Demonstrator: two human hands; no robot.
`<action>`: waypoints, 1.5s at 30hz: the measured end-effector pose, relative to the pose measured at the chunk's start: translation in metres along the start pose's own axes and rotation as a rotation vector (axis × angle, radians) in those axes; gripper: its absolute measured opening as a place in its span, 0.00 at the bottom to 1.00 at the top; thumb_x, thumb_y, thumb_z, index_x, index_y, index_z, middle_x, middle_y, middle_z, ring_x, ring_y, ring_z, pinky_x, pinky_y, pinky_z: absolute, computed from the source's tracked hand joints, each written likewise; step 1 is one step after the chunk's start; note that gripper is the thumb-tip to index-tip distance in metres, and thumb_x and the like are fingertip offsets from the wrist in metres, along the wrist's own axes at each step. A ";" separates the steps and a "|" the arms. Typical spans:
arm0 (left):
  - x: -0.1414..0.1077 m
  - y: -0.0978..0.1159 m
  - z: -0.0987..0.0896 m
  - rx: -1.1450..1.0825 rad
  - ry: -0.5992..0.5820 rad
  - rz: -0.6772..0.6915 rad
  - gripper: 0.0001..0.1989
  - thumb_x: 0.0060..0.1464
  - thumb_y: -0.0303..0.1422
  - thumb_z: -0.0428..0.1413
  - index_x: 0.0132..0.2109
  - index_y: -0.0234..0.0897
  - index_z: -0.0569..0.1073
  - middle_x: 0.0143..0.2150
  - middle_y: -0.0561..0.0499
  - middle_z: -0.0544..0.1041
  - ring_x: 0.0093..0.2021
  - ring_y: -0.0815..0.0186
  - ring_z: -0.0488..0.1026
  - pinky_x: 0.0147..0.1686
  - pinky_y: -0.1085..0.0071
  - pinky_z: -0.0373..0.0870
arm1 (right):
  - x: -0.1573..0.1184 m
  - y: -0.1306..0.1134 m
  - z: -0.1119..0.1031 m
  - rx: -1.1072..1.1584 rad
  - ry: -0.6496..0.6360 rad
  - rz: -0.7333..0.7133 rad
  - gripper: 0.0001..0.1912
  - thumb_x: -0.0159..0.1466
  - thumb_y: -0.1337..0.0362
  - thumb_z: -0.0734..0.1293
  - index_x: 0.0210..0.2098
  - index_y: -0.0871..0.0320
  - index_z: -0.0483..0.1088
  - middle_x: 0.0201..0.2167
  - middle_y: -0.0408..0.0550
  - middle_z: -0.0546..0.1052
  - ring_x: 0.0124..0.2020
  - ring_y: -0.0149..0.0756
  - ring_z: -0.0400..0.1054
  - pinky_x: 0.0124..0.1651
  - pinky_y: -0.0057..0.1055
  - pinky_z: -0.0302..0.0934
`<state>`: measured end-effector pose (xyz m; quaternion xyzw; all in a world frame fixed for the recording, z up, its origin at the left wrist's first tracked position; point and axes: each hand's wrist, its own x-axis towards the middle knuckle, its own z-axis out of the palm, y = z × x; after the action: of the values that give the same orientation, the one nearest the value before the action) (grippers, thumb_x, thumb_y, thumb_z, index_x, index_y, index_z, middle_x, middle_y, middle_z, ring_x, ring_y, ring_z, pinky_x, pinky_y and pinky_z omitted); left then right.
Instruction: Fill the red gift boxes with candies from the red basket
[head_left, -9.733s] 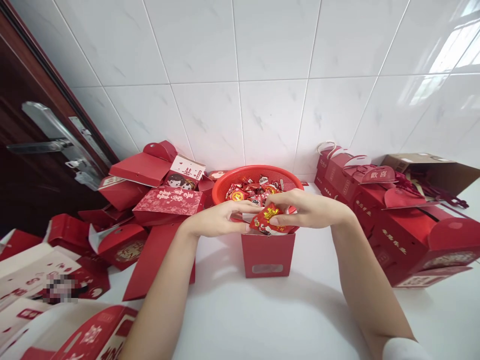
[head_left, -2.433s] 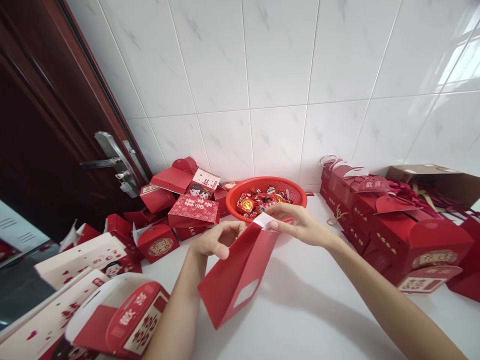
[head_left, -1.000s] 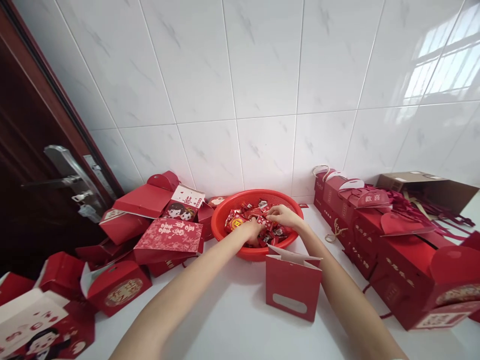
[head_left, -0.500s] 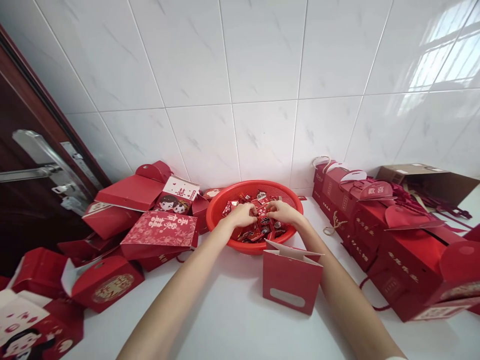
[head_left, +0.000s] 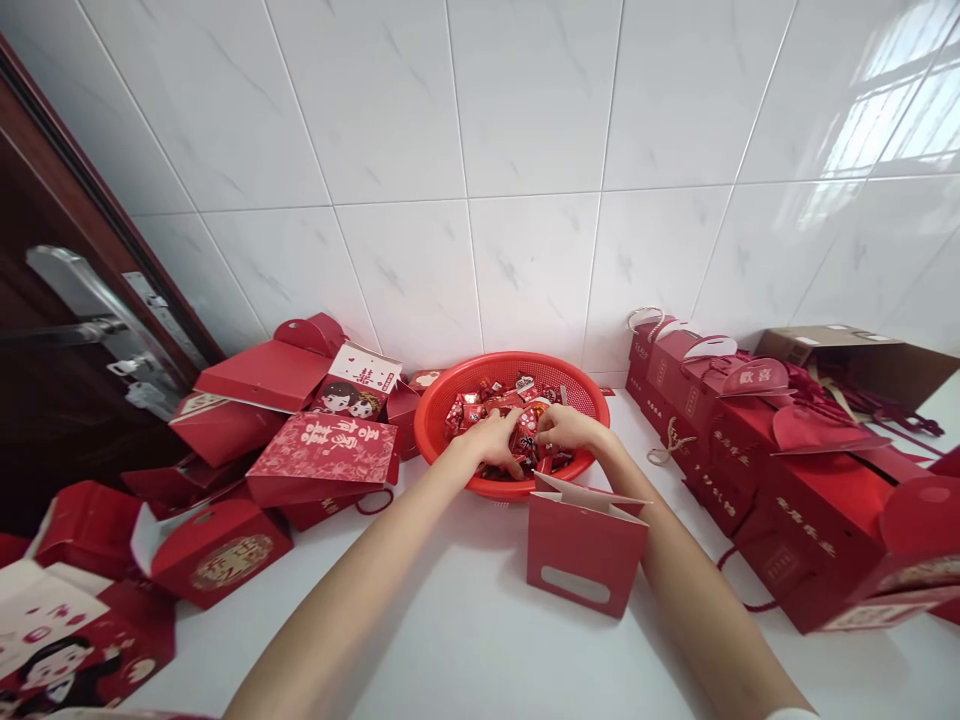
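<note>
A round red plastic basket (head_left: 427, 415) holds many small wrapped candies (head_left: 474, 412), mostly in red wrappers. My left hand (head_left: 495, 440) reaches in from the left, thumb and fingers apart, touching the candies. Over the right half of the basket, my right hand (head_left: 566, 428) has its fingers curled together among the wrappers; what they pinch is hidden. In front of the basket a small red paper gift box (head_left: 585, 550) stands upright with its top open and a pale oval window low on its front. My right forearm passes just beside it.
Red gift boxes (head_left: 322, 450) are heaped on the left, near a dark door with a metal handle (head_left: 97, 310). A row of red boxes (head_left: 795, 510) with cords stands on the right. Behind it, an open cardboard box (head_left: 840, 345) holds dark red ribbons. A tiled wall (head_left: 525, 120) backs the white table.
My left hand has opened and spread lower over the candies. My right hand has shifted slightly right and stays curled. The view has moved a little.
</note>
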<state>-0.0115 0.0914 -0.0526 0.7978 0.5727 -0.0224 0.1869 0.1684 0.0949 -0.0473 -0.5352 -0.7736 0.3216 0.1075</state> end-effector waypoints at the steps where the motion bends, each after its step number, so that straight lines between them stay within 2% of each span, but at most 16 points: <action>1: 0.000 -0.001 0.000 -0.024 0.012 -0.022 0.63 0.35 0.35 0.71 0.75 0.42 0.46 0.73 0.27 0.53 0.67 0.37 0.64 0.58 0.55 0.67 | 0.000 0.000 0.000 -0.008 0.012 0.000 0.10 0.58 0.73 0.65 0.21 0.59 0.68 0.20 0.43 0.73 0.25 0.32 0.67 0.29 0.26 0.56; 4: 0.002 -0.008 0.001 -0.118 0.061 -0.038 0.66 0.33 0.35 0.72 0.75 0.40 0.45 0.74 0.26 0.52 0.68 0.37 0.62 0.59 0.53 0.66 | 0.000 0.000 0.001 -0.039 0.052 0.006 0.12 0.58 0.72 0.66 0.20 0.58 0.66 0.21 0.43 0.72 0.25 0.32 0.66 0.30 0.27 0.56; 6: 0.006 -0.014 0.000 -0.200 0.108 0.000 0.65 0.31 0.34 0.72 0.74 0.38 0.49 0.71 0.28 0.60 0.68 0.38 0.63 0.59 0.55 0.66 | 0.000 0.000 0.002 -0.057 0.080 0.010 0.12 0.59 0.71 0.66 0.20 0.58 0.65 0.21 0.43 0.72 0.25 0.33 0.66 0.30 0.27 0.55; 9: 0.011 -0.021 0.000 -0.277 0.133 0.043 0.59 0.31 0.32 0.71 0.71 0.36 0.57 0.63 0.34 0.73 0.62 0.42 0.71 0.53 0.60 0.70 | 0.001 0.001 0.003 -0.073 0.114 0.009 0.10 0.58 0.70 0.67 0.21 0.57 0.65 0.22 0.43 0.72 0.27 0.34 0.66 0.30 0.27 0.54; 12: 0.015 -0.024 -0.001 -0.301 0.142 0.046 0.50 0.33 0.31 0.69 0.67 0.36 0.65 0.54 0.40 0.79 0.54 0.45 0.76 0.46 0.63 0.72 | 0.001 0.003 0.004 -0.070 0.136 -0.003 0.10 0.58 0.70 0.68 0.22 0.57 0.66 0.22 0.43 0.72 0.28 0.34 0.66 0.30 0.27 0.53; 14: 0.018 -0.024 -0.001 -0.325 0.157 0.053 0.42 0.33 0.30 0.68 0.61 0.37 0.72 0.48 0.44 0.82 0.49 0.48 0.78 0.43 0.65 0.72 | 0.003 0.005 0.005 -0.057 0.154 -0.013 0.10 0.58 0.69 0.68 0.22 0.58 0.66 0.22 0.43 0.72 0.28 0.34 0.66 0.30 0.27 0.53; 17: 0.019 -0.025 -0.001 -0.366 0.159 0.072 0.22 0.30 0.28 0.67 0.39 0.38 0.80 0.35 0.50 0.82 0.40 0.53 0.78 0.37 0.68 0.70 | 0.005 0.007 0.005 -0.017 0.199 -0.030 0.08 0.57 0.68 0.69 0.23 0.58 0.67 0.23 0.43 0.73 0.28 0.34 0.66 0.30 0.27 0.53; 19: 0.019 -0.025 -0.002 -0.399 0.158 0.094 0.12 0.30 0.28 0.67 0.28 0.39 0.77 0.27 0.53 0.78 0.34 0.57 0.76 0.33 0.69 0.67 | 0.006 0.008 0.004 0.026 0.231 -0.051 0.08 0.56 0.69 0.70 0.23 0.58 0.68 0.24 0.43 0.73 0.29 0.34 0.66 0.30 0.26 0.53; 22: 0.017 -0.023 -0.006 -0.475 0.189 0.160 0.10 0.33 0.32 0.67 0.22 0.38 0.73 0.22 0.55 0.73 0.29 0.61 0.72 0.31 0.70 0.64 | 0.006 0.007 0.004 0.123 0.255 -0.099 0.09 0.55 0.70 0.70 0.21 0.58 0.67 0.23 0.43 0.73 0.28 0.32 0.66 0.30 0.26 0.53; 26: 0.012 -0.017 -0.012 -0.609 0.250 0.268 0.17 0.44 0.45 0.64 0.25 0.35 0.73 0.23 0.56 0.70 0.28 0.65 0.68 0.31 0.70 0.63 | 0.005 0.007 0.005 0.326 0.255 -0.152 0.11 0.59 0.64 0.69 0.23 0.58 0.66 0.21 0.40 0.70 0.24 0.30 0.65 0.27 0.25 0.55; 28: 0.011 -0.014 -0.014 -0.669 0.262 0.305 0.18 0.46 0.47 0.63 0.30 0.34 0.76 0.26 0.54 0.73 0.29 0.65 0.69 0.32 0.69 0.66 | 0.005 0.008 0.004 0.442 0.253 -0.170 0.12 0.61 0.59 0.69 0.25 0.58 0.66 0.20 0.40 0.70 0.23 0.30 0.66 0.26 0.25 0.58; 31: 0.010 -0.011 -0.016 -0.741 0.284 0.331 0.18 0.48 0.44 0.62 0.38 0.32 0.78 0.33 0.50 0.78 0.33 0.63 0.72 0.35 0.68 0.69 | 0.004 0.010 0.002 0.594 0.279 -0.195 0.17 0.59 0.53 0.71 0.25 0.58 0.65 0.20 0.40 0.69 0.22 0.30 0.66 0.26 0.26 0.62; 35: 0.010 -0.009 -0.018 -0.879 0.322 0.312 0.19 0.46 0.33 0.61 0.47 0.33 0.79 0.38 0.47 0.80 0.34 0.64 0.73 0.35 0.69 0.70 | 0.002 0.010 -0.001 0.735 0.314 -0.219 0.22 0.54 0.48 0.74 0.25 0.58 0.65 0.22 0.40 0.69 0.22 0.28 0.65 0.25 0.25 0.62; 38: 0.009 -0.008 -0.019 -0.922 0.313 0.269 0.21 0.44 0.27 0.58 0.48 0.33 0.80 0.34 0.50 0.80 0.31 0.67 0.72 0.33 0.72 0.69 | 0.001 0.009 -0.002 0.789 0.313 -0.223 0.23 0.51 0.47 0.76 0.25 0.59 0.66 0.21 0.40 0.69 0.22 0.28 0.65 0.24 0.25 0.63; 41: 0.009 -0.007 -0.019 -0.888 0.308 0.232 0.21 0.44 0.25 0.56 0.48 0.33 0.80 0.32 0.51 0.79 0.28 0.68 0.71 0.30 0.73 0.69 | 0.001 0.009 -0.001 0.820 0.317 -0.223 0.23 0.50 0.48 0.77 0.24 0.58 0.66 0.22 0.41 0.70 0.23 0.28 0.66 0.25 0.25 0.64; 45: 0.006 -0.006 -0.020 -0.820 0.310 0.245 0.21 0.45 0.26 0.56 0.48 0.34 0.81 0.36 0.50 0.82 0.33 0.66 0.74 0.34 0.72 0.72 | 0.001 0.009 -0.002 0.847 0.339 -0.225 0.24 0.49 0.47 0.77 0.24 0.58 0.64 0.23 0.42 0.71 0.24 0.30 0.67 0.24 0.25 0.64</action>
<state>-0.0181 0.1051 -0.0375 0.7137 0.4571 0.3480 0.4007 0.1755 0.0982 -0.0516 -0.4021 -0.5990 0.5035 0.4753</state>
